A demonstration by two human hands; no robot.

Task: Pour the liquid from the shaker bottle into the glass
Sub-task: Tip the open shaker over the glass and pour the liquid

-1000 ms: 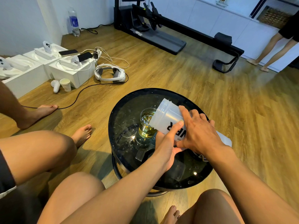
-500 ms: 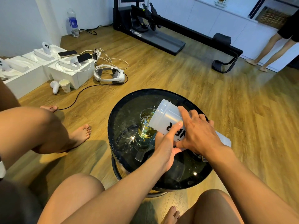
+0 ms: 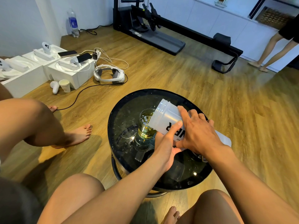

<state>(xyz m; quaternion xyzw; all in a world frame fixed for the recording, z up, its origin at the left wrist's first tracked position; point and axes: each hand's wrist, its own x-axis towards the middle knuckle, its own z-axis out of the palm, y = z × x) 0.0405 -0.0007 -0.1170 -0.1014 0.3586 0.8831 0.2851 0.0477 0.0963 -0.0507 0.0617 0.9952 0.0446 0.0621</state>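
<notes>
A translucent white shaker bottle (image 3: pixel 166 118) with black lettering lies tilted, its open mouth over the rim of a clear glass (image 3: pixel 145 126). The glass stands on a round black glass table (image 3: pixel 123 110) and holds yellow-green liquid in its lower half. My right hand (image 3: pixel 199 131) grips the bottle from above around its middle. My left hand (image 3: pixel 166 143) supports the bottle from below, thumb on the lettering. The bottle's base sticks out behind my right wrist.
Another person's bare leg and foot (image 3: pixel 76 135) rest left of the table. White boxes (image 3: pixel 68 73) with phones and cables, a headset (image 3: pixel 110 73) and a paper cup (image 3: pixel 65 85) lie on the wooden floor far left. A person (image 3: pixel 275 46) stands at far right.
The other person's knee at left has swung in and up toward the table. My hands, the bottle and the glass hold nearly the same pose.
</notes>
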